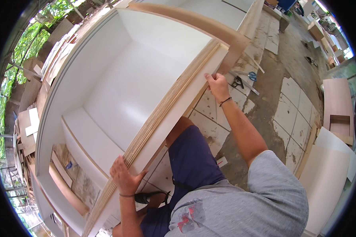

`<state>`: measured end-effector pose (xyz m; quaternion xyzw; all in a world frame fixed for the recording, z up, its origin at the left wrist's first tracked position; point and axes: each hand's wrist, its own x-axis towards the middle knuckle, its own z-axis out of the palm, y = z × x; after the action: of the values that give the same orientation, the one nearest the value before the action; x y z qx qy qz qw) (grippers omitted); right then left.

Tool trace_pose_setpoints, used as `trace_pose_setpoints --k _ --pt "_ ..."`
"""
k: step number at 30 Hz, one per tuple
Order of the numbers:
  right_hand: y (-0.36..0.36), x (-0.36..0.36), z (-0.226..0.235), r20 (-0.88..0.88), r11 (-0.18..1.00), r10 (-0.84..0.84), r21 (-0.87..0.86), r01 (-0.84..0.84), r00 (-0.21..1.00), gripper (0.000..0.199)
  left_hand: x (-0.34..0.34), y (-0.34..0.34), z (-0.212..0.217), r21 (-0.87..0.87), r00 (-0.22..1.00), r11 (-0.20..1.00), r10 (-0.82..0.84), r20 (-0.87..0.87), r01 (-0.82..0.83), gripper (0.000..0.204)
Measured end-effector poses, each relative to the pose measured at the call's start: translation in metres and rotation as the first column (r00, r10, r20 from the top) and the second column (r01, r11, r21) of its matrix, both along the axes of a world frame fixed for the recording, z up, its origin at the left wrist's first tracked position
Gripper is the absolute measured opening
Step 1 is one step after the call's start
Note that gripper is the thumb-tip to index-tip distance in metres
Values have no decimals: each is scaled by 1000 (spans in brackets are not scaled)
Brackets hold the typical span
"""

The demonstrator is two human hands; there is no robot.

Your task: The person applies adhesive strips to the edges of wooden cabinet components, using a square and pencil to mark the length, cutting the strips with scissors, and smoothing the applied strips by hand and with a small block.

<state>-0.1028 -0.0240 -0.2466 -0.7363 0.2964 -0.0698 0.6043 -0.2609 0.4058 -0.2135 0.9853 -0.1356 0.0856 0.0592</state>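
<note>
A person leans over a large white cabinet [118, 91] lying open side up, its raw plywood edge [166, 106] running diagonally between both hands. The left hand [124, 176] lies flat on the near end of that edge, fingers [115, 169] together and thumb set apart, while the right hand [216, 85] grips the far end, fingers curled over the edge beside a brown wood strip [209, 29]. Just beyond the right fingertips, on the tiled floor [292, 114], lie scissors [250, 75] and a dark tool [237, 82].
</note>
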Motion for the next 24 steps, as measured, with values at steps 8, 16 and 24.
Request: trace_pose_setpoints --k 8,16,24 --pt "-26 23 1 -46 421 215 -897 -135 976 51 13 -23 -1 -39 994 998 47 -102 -51 109" --pt "-47 35 12 -290 360 250 -858 -367 924 46 13 -21 -1 -40 988 996 80 -130 -85 110" --pt "-71 57 17 -374 401 209 -810 -428 904 50 18 -21 -8 -15 1000 1000 20 -12 -20 104"
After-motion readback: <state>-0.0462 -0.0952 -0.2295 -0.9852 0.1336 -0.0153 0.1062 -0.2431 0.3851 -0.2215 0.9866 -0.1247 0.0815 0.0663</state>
